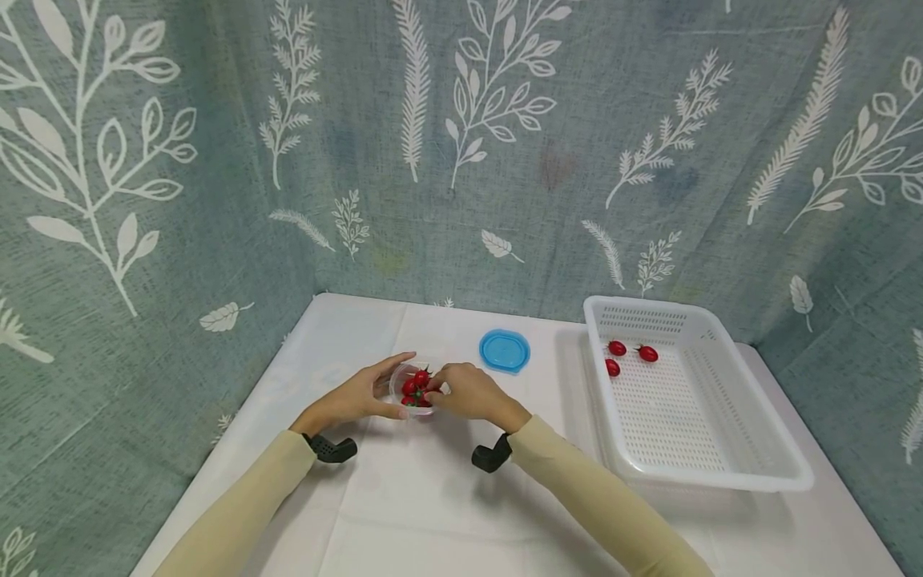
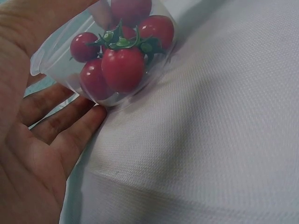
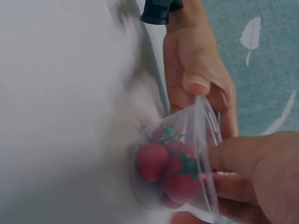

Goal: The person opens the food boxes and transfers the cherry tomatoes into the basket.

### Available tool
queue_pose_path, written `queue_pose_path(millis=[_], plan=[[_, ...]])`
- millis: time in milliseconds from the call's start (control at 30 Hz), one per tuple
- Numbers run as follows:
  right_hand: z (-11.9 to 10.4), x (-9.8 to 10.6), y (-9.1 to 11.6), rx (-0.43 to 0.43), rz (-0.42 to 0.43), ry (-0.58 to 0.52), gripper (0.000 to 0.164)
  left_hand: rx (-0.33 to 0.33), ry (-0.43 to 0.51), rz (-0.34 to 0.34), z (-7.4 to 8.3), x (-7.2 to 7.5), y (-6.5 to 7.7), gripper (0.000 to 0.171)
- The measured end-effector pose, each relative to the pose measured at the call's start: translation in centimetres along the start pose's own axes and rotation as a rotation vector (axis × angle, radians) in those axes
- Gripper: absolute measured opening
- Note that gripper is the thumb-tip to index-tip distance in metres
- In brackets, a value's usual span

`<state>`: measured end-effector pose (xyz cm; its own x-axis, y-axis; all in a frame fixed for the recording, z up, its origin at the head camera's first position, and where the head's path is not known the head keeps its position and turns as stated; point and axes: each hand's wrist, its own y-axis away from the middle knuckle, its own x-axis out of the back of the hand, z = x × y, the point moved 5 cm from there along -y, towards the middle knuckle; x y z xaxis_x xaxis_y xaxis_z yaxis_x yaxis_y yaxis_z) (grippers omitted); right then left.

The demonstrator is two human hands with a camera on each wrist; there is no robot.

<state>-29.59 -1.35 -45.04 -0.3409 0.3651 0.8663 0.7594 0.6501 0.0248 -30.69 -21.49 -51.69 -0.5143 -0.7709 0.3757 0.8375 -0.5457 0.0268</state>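
A small clear plastic container (image 1: 397, 388) stands on the white cloth with several red cherry tomatoes (image 2: 123, 69) in it, green stems on some. My left hand (image 1: 364, 394) holds the container from the left, thumb on the near side of the rim and fingers around the far side. From the right, my right hand (image 1: 469, 391) reaches over the rim, its curled fingers (image 3: 233, 156) inside the container's mouth. They pinch at a cherry tomato there, which they partly hide. A blue lid (image 1: 505, 351) lies flat on the cloth behind my right hand.
A large white plastic basket (image 1: 721, 481) with a perforated bottom stands at the right of the table. Three cherry tomatoes (image 1: 647, 353) lie near its back left corner. A grey-green curtain (image 1: 447, 240) with white leaf patterns hangs behind and beside the table.
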Motion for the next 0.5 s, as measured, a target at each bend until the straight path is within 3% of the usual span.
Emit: queue_pose_path(millis=[267,500], plan=[[0.7,0.6,0.4,0.073,-0.089,-0.138,0.02,0.0,-0.011,0.002,0.3,0.1,-0.1,0.109],[1.3,0.2,0.4,0.058,-0.096,-0.256,0.018,0.001,-0.007,0.0,0.4,-0.1,0.0,0.109]])
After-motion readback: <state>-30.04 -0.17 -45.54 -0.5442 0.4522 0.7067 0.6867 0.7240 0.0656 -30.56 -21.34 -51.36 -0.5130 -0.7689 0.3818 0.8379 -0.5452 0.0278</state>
